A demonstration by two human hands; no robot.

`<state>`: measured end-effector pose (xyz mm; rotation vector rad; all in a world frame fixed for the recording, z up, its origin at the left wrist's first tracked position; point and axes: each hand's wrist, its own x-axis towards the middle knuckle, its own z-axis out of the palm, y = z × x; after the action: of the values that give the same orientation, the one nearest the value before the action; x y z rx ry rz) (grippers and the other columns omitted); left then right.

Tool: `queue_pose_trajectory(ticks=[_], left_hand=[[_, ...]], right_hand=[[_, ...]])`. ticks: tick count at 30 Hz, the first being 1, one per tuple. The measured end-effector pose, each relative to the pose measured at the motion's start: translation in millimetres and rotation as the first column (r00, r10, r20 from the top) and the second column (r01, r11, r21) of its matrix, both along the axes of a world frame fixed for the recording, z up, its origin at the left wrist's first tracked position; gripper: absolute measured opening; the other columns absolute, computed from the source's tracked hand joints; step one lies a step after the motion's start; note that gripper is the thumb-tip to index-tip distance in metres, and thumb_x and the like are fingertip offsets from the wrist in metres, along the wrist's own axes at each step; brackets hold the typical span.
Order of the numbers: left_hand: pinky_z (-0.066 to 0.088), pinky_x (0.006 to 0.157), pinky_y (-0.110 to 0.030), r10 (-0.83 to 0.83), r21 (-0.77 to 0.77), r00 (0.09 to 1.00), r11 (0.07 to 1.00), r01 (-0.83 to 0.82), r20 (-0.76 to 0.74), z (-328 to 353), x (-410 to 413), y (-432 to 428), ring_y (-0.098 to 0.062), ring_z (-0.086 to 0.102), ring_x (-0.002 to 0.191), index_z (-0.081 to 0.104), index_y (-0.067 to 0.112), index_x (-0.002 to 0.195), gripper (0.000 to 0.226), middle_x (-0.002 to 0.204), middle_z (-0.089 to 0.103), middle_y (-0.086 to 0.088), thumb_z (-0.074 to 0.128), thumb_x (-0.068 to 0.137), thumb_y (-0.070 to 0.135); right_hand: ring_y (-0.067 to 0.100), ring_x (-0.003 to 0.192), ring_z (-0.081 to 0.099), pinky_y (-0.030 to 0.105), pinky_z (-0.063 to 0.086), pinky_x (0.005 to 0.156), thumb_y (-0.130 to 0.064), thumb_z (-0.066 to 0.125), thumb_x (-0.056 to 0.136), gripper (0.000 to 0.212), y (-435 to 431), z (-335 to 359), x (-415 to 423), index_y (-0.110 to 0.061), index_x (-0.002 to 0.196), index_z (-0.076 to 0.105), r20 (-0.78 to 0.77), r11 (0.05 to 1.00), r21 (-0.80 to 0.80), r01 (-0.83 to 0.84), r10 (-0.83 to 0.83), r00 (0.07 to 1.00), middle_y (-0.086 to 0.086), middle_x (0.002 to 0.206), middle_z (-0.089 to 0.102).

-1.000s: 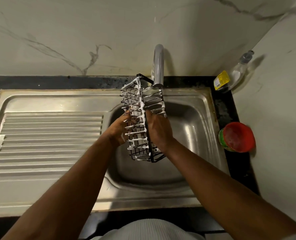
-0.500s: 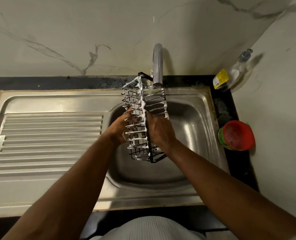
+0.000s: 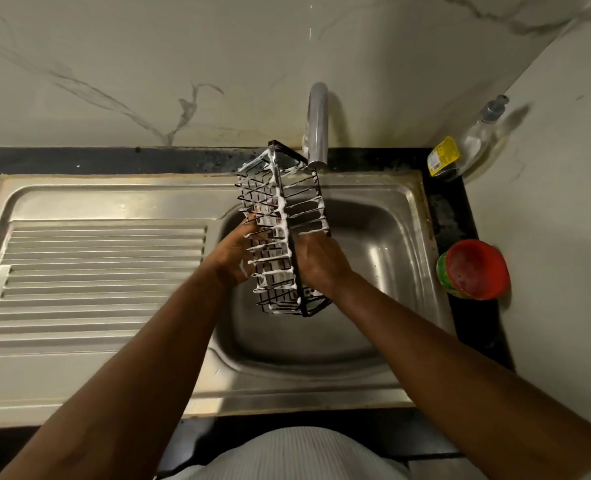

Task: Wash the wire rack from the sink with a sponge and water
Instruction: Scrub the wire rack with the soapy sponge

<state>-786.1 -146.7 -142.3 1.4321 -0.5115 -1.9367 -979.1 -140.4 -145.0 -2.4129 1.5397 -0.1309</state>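
A black wire rack [image 3: 280, 216], streaked with white foam, is held upright over the steel sink basin [image 3: 373, 258]. Its top end reaches the spout of the chrome tap [image 3: 316, 133]. My left hand [image 3: 233, 254] grips the rack's left side, fingers curled into the wires. On the rack's right side, my right hand [image 3: 321, 261] clasps the black frame near the lower half. No sponge shows in either hand. I cannot tell whether water runs from the tap.
A ribbed steel draining board [image 3: 96, 271] lies left of the basin. On the dark counter at right stand a red-lidded green tub [image 3: 474, 270] and a clear pump bottle [image 3: 474, 140] with a yellow label. A marble wall rises behind.
The rack has risen slightly and moved toward the tap spout, with both hands keeping their grip on it.
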Motion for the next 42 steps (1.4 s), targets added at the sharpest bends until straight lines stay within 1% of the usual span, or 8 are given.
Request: queue_pose_trajectory(ticks=[5, 9, 13, 16, 20, 28, 34, 42], left_hand=[[0.060, 0.074, -0.039, 0.051, 0.015, 0.999, 0.999, -0.051, -0.012, -4, 14, 1, -0.025, 0.071, 0.090, 0.068, 0.011, 0.120, 0.052, 0.107, 0.071, -0.010, 0.076, 0.082, 0.044], [0.059, 0.078, -0.041, 0.023, -0.017, 0.999, 1.000, -0.023, -0.033, -6, 23, -7, -0.025, 0.069, 0.093, 0.057, 0.010, 0.144, 0.095, 0.110, 0.069, -0.007, 0.090, 0.065, 0.050], [0.060, 0.076, -0.042, 0.008, -0.032, 1.000, 0.999, -0.008, -0.009, -6, 15, -7, -0.024, 0.072, 0.090, 0.059, 0.010, 0.142, 0.055, 0.114, 0.066, -0.011, 0.065, 0.095, 0.037], [0.060, 0.074, -0.038, -0.009, -0.005, 1.000, 1.000, 0.009, -0.005, -6, 7, -1, -0.019, 0.075, 0.078, 0.069, 0.008, 0.112, 0.030, 0.097, 0.074, -0.007, 0.053, 0.103, 0.032], [0.062, 0.076, -0.042, 0.018, -0.040, 0.997, 0.999, -0.021, -0.077, -20, 24, 1, -0.029, 0.072, 0.100, 0.052, 0.005, 0.148, 0.062, 0.131, 0.064, -0.022, 0.065, 0.095, 0.035], [0.063, 0.061, -0.031, 0.080, -0.044, 0.991, 0.995, -0.085, -0.106, -11, 21, -3, -0.017, 0.075, 0.073, 0.067, 0.015, 0.107, 0.021, 0.083, 0.077, -0.001, 0.052, 0.104, 0.030], [0.061, 0.078, -0.040, 0.006, -0.040, 0.992, 0.999, -0.011, -0.123, -15, 14, -2, -0.029, 0.065, 0.101, 0.046, -0.001, 0.151, 0.069, 0.121, 0.061, -0.014, 0.061, 0.097, 0.038], [0.059, 0.078, -0.041, 0.028, -0.014, 0.988, 0.999, -0.031, -0.155, -27, 31, -7, -0.024, 0.070, 0.094, 0.043, 0.003, 0.155, 0.084, 0.117, 0.064, -0.011, 0.075, 0.089, 0.043]], right_hand=[[0.032, 0.100, 0.070, 0.034, 0.050, 0.078, -0.025, 0.069, 0.095, 0.039, -9, 10, -15, -0.020, 0.132, 0.060, -0.045, 0.996, 0.073, -0.046, 0.050, 0.998, 0.010, 0.114, 0.073], [0.035, 0.095, 0.072, 0.036, 0.050, 0.073, -0.029, 0.067, 0.093, 0.030, -13, 17, -28, -0.018, 0.120, 0.061, -0.149, 0.997, -0.050, 0.052, -0.059, 0.987, 0.011, 0.102, 0.075], [0.034, 0.089, 0.073, 0.032, 0.047, 0.070, -0.014, 0.068, 0.090, 0.024, 2, 6, -12, -0.014, 0.114, 0.064, -0.086, 0.998, -0.006, 0.062, -0.062, 0.994, 0.011, 0.099, 0.075], [0.034, 0.091, 0.073, 0.037, 0.057, 0.074, -0.012, 0.072, 0.087, 0.023, 10, 0, 4, -0.016, 0.109, 0.069, 0.030, 0.997, 0.076, -0.004, 0.001, 1.000, 0.010, 0.102, 0.074], [0.030, 0.105, 0.068, 0.035, 0.054, 0.082, -0.026, 0.073, 0.088, 0.028, 2, 8, -8, -0.021, 0.115, 0.070, -0.010, 0.969, 0.224, -0.100, 0.104, 0.994, 0.007, 0.117, 0.070], [0.029, 0.109, 0.067, 0.034, 0.051, 0.084, -0.036, 0.073, 0.092, 0.038, -10, 32, -28, -0.027, 0.128, 0.064, -0.165, 0.988, 0.149, -0.037, 0.061, 0.984, 0.007, 0.119, 0.069], [0.032, 0.108, 0.067, 0.035, 0.051, 0.083, -0.022, 0.074, 0.086, 0.026, 3, 24, 3, -0.018, 0.111, 0.070, -0.097, 0.948, 0.280, -0.152, 0.186, 0.978, 0.009, 0.117, 0.070], [0.020, 0.096, 0.066, 0.027, 0.042, 0.072, -0.027, 0.086, 0.078, 0.035, -18, 43, -23, -0.027, 0.108, 0.070, -0.164, 0.951, 0.291, -0.103, 0.156, 0.974, -0.004, 0.105, 0.066]])
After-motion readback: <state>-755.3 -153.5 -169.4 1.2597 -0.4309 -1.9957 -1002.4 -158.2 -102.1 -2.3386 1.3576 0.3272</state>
